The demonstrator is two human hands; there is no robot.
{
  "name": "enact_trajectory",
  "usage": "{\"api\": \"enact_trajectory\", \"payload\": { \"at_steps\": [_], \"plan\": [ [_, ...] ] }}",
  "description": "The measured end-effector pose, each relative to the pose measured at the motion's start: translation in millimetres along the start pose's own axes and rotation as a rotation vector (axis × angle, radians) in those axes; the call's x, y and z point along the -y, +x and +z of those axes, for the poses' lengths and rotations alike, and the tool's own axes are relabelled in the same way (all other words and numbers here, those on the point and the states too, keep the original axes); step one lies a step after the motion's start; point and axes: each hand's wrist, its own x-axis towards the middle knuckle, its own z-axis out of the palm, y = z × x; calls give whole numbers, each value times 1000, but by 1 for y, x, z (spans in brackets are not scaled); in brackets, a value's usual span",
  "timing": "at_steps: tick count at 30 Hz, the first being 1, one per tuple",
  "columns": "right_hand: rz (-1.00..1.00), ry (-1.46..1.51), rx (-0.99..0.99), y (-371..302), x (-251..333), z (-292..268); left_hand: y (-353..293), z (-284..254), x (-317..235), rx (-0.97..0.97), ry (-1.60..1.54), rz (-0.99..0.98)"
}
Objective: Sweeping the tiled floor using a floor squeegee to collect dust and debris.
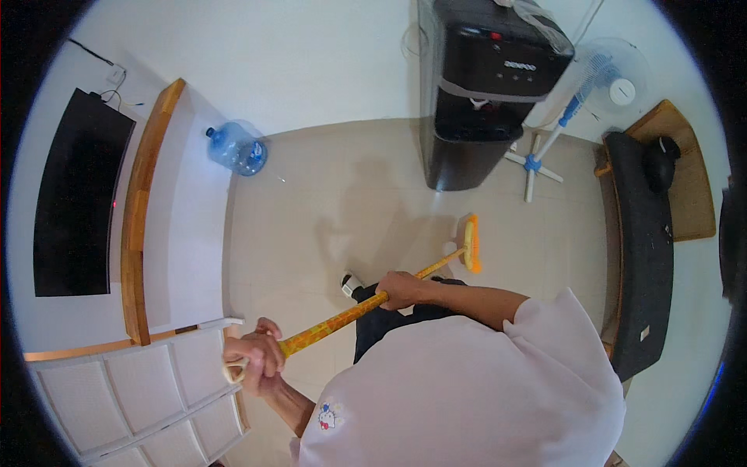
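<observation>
- The pale floor (pixel 296 222) spreads beneath everything, my dark shadow on it toward twelve o'clock.
- The black water dispenser (pixel 486 78) stands at one o'clock against the wall, perhaps to stay out of the walkway.
- My broom (pixel 336 320) slants from eight o'clock to three, its orange-bristled head (pixel 472 244) down at floor level, probably for reach.
- A blue water bottle (pixel 237 149) lies at ten o'clock in the corner.
- My left fingers (pixel 269 352), at eight o'clock, are clamped on the handle's top end, likely to steer.
- My right fingers (pixel 393 289), at five o'clock, wrap it lower, seemingly for leverage.
</observation>
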Motion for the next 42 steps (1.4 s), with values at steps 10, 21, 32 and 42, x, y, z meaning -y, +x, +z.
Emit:
{"api": "enact_trajectory", "payload": {
  "at_steps": [10, 21, 32, 42],
  "plan": [
    [-154, 216, -515, 207, 39, -77, 125, -71, -24, 557, 201, 195],
    [262, 49, -246, 262, 51, -58, 184, -236, 33, 119, 31, -198],
    [-316, 125, -394, 477, 42, -201, 335, -249, 25, 251, 387, 207],
    [-334, 360, -396, 598, -36, -227, 439, -249, 129, 365, 671, -39]
  ]
}}
